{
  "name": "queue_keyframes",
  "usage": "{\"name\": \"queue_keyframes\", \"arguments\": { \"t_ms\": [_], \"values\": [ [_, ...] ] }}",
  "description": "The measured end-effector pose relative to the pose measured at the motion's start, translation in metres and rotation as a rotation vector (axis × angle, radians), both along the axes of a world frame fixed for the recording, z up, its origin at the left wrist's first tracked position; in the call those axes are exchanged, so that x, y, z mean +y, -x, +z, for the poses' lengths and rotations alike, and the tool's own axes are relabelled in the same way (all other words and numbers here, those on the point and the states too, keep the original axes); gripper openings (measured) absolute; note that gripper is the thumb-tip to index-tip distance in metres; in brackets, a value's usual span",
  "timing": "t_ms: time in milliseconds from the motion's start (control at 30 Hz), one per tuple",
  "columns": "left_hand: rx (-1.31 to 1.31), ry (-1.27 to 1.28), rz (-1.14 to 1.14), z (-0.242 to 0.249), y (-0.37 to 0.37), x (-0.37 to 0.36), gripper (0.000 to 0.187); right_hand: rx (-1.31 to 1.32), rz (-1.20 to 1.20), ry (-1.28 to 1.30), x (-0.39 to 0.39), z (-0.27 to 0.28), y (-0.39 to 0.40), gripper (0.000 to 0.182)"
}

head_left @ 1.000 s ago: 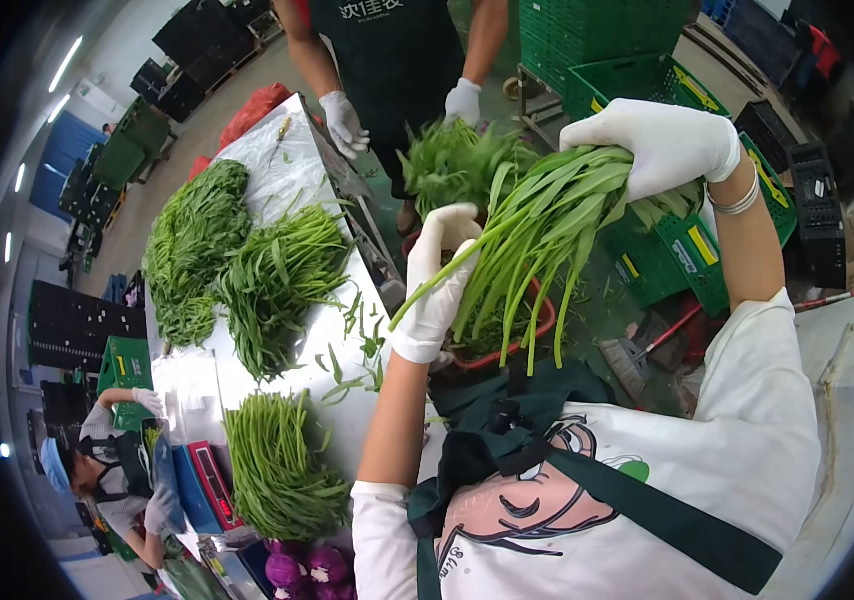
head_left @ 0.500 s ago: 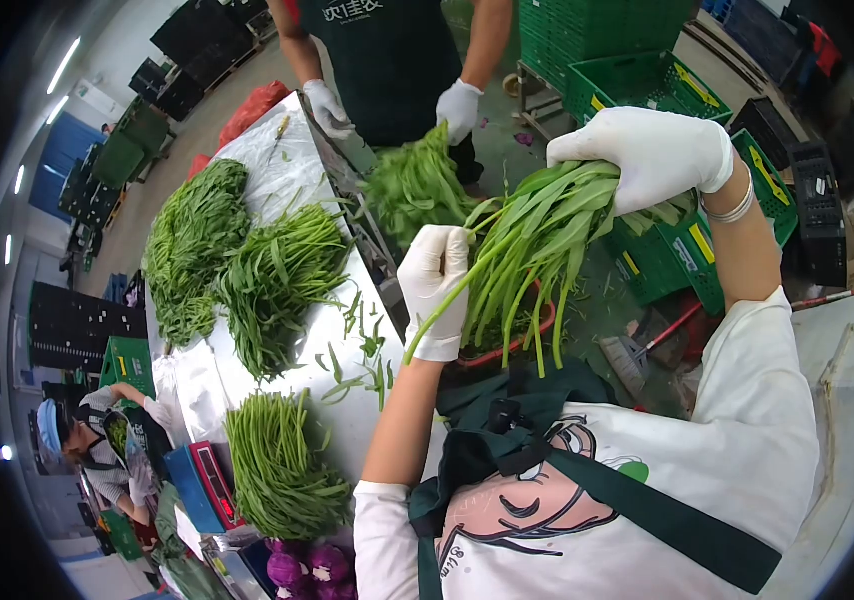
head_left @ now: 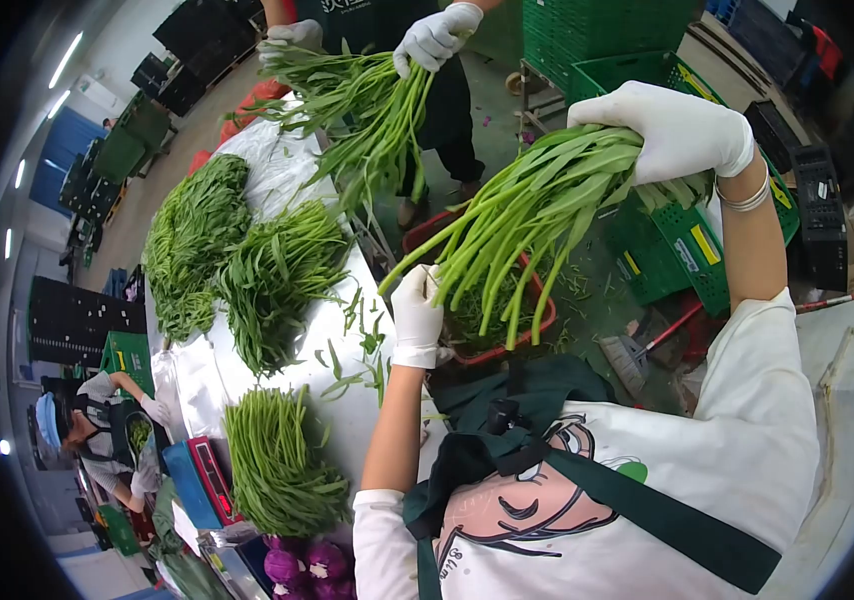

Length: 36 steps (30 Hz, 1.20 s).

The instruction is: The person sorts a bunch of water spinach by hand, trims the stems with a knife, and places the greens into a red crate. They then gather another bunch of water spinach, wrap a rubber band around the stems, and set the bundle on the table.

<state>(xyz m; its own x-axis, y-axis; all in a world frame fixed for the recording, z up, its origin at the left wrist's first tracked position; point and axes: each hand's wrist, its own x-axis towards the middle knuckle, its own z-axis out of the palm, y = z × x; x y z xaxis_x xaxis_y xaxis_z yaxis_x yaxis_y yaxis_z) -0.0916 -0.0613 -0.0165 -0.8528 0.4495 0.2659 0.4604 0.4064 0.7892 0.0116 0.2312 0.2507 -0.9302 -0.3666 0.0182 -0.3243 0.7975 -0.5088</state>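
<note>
My right hand (head_left: 669, 135), in a white glove, grips the leafy end of a bunch of long-stemmed greens (head_left: 517, 230), whose stems fan down to the left. My left hand (head_left: 419, 315), also gloved, is closed near the lower left stem tips; whether it pinches anything is too small to make out. Below the bunch sits a red crate (head_left: 547, 318) with green scraps inside. Left of my hands, a metal table (head_left: 357, 380) bears leafy piles (head_left: 272, 280) and a stacked bunch of stems (head_left: 282, 460).
Across the table a co-worker's gloved hand (head_left: 437, 38) holds another bunch of greens (head_left: 377, 120). Green crates (head_left: 612, 40) stand at the upper right, a broom (head_left: 627, 362) below them. Purple cabbages (head_left: 327, 562) and a red-blue scale (head_left: 212, 480) lie lower left; another person (head_left: 107, 430) works beyond.
My left hand has moved down and now sits by the stem tips. My right hand has risen slightly to the right with the bunch. The co-worker has lifted their greens over the table edge.
</note>
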Motion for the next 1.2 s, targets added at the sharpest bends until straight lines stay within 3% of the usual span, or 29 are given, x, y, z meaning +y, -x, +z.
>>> {"name": "queue_keyframes", "arguments": {
  "t_ms": [100, 133, 167, 233, 267, 367, 433, 500, 600, 733, 833, 867, 967, 1033, 1100, 1133, 1200],
  "values": [
    [-0.029, -0.034, 0.004, 0.002, 0.004, -0.002, 0.015, -0.021, -0.012, -0.001, -0.003, 0.002, 0.002, 0.032],
    [-0.004, -0.068, 0.01, 0.008, 0.006, -0.001, 0.018, -0.036, -0.012, 0.011, -0.006, 0.002, 0.002, 0.032],
    [0.042, -0.055, -0.038, 0.019, 0.008, 0.0, 0.033, -0.052, -0.013, 0.026, -0.007, 0.002, 0.002, 0.032],
    [0.008, -0.124, -0.085, 0.039, 0.012, 0.001, 0.037, -0.071, 0.012, 0.012, -0.009, 0.003, 0.004, 0.032],
    [-0.056, -0.26, -0.202, 0.055, 0.011, 0.004, 0.036, -0.08, 0.024, 0.003, -0.01, 0.003, 0.005, 0.032],
    [0.114, -0.332, -0.376, 0.091, -0.004, 0.019, 0.034, -0.081, 0.059, 0.049, -0.01, 0.0, 0.008, 0.03],
    [-0.126, -0.447, -0.438, 0.097, -0.01, 0.029, 0.026, -0.083, 0.073, 0.049, -0.011, 0.0, 0.011, 0.03],
    [-0.154, -0.397, -0.449, 0.101, -0.008, 0.034, 0.018, -0.083, 0.077, 0.04, -0.011, 0.0, 0.011, 0.029],
    [-0.084, -0.332, -0.431, 0.1, -0.004, 0.036, 0.011, -0.085, 0.07, 0.004, -0.009, 0.001, 0.01, 0.028],
    [0.293, -0.1, -0.317, 0.088, -0.004, 0.037, 0.007, -0.05, 0.06, -0.018, -0.007, 0.0, 0.008, 0.029],
    [0.21, -0.073, -0.263, 0.033, 0.015, 0.025, 0.007, -0.011, 0.042, 0.03, -0.002, 0.006, 0.006, 0.028],
    [0.004, 0.081, -0.277, 0.015, 0.022, 0.015, 0.018, -0.005, 0.036, 0.049, 0.002, 0.005, 0.007, 0.028],
    [0.13, 0.013, -0.24, 0.004, 0.02, 0.013, 0.037, -0.04, 0.023, 0.107, 0.005, 0.009, 0.008, 0.028],
    [-0.367, -0.389, -0.361, -0.028, 0.049, 0.01, 0.04, -0.042, 0.054, 0.146, 0.005, 0.011, 0.014, 0.029],
    [-0.844, -0.653, -0.343, 0.002, 0.056, 0.017, 0.055, -0.125, 0.046, 0.199, 0.007, 0.011, 0.022, 0.031],
    [-0.854, -0.733, -0.443, 0.047, 0.041, 0.022, 0.062, -0.149, 0.05, 0.202, 0.008, 0.011, 0.026, 0.031],
    [-1.132, -1.022, -0.6, 0.081, 0.031, 0.032, 0.06, -0.166, 0.093, 0.189, 0.004, 0.014, 0.034, 0.032]
  ]
}}
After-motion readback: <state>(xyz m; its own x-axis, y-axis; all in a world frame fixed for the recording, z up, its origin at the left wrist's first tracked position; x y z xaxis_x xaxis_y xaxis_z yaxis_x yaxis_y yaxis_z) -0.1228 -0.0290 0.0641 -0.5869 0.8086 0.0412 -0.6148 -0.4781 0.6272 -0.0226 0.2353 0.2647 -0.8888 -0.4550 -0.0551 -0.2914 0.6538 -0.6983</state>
